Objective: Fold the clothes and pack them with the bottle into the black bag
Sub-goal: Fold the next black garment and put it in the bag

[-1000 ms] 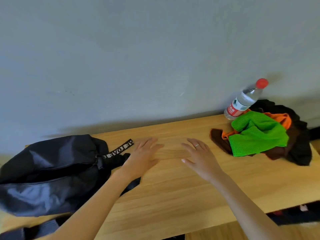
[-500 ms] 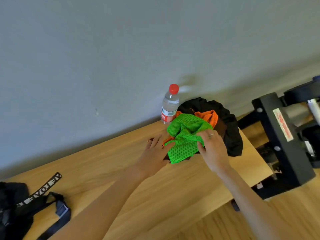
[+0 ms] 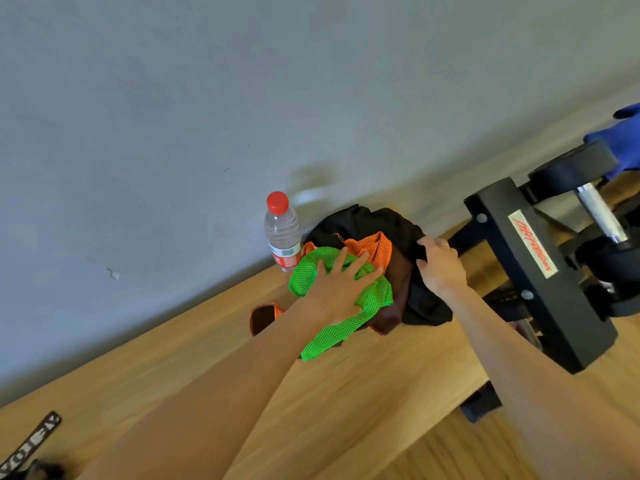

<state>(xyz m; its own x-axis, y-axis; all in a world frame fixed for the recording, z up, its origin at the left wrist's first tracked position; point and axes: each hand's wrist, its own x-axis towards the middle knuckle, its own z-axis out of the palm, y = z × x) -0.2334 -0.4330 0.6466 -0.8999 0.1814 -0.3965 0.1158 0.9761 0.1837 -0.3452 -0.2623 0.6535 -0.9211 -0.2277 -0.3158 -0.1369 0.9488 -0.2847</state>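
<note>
Barely begun: the left hand (image 3: 337,289) lies flat, fingers spread, on the unfolded green mesh garment (image 3: 367,299); the right hand (image 3: 438,266) pinches the crumpled black cloth (image 3: 426,306) at three o'clock. The red-capped plastic bottle (image 3: 282,233) stands unpacked at eleven o'clock; only the bag's lettered strap (image 3: 29,445) shows.

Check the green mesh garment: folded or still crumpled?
Crumpled. The green mesh garment lies bunched atop the clothes pile under the left hand, showing no neat folds.

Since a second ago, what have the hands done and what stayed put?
Both hands left the bare table for the clothes pile: the left hand now lies flat on the green mesh cloth, the right hand grips the black garment. The bottle stays upright beside the pile.
</note>
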